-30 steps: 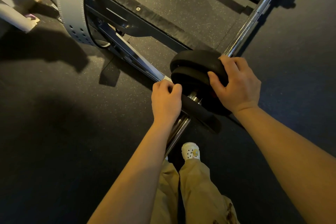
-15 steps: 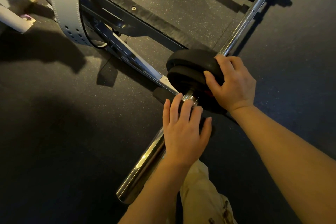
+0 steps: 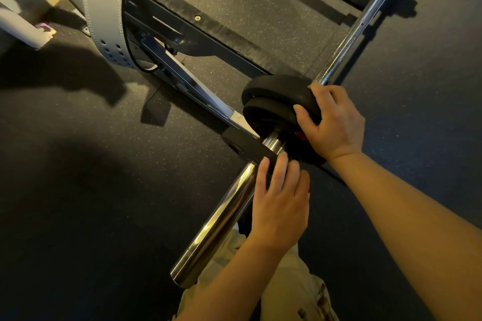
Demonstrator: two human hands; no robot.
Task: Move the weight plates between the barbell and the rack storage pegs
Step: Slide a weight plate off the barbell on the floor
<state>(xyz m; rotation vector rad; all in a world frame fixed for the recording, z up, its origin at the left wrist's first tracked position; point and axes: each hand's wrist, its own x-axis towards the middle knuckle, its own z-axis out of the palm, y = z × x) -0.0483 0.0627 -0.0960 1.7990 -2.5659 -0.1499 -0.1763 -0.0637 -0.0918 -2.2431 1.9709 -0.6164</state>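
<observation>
Dark speckled rubber flooring (image 3: 78, 190) filled the gym scene, with the black rack frame (image 3: 208, 34) running across the far side and a grey lifting belt (image 3: 104, 21) looped over it at far left; the barbell (image 3: 221, 216) lay diagonally from near centre to far right, its chrome sleeve end bare at the near end. Two black weight plates (image 3: 276, 101) sat together on the sleeve; the right hand (image 3: 336, 122) gripped their rim, fingers curled over the edge. A second before, the left hand (image 3: 279, 203) had been closed around the sleeve beside the plates; it had since let go and shifted nearer, and now lay with fingers straight and together, their tips on a thin dark plate or collar (image 3: 250, 147) just near of the pair, though which it was could not be told; that piece seemed tilted off the sleeve, so the outer item was probably being slid off, freeing the larger plates for removal to the pegs.
</observation>
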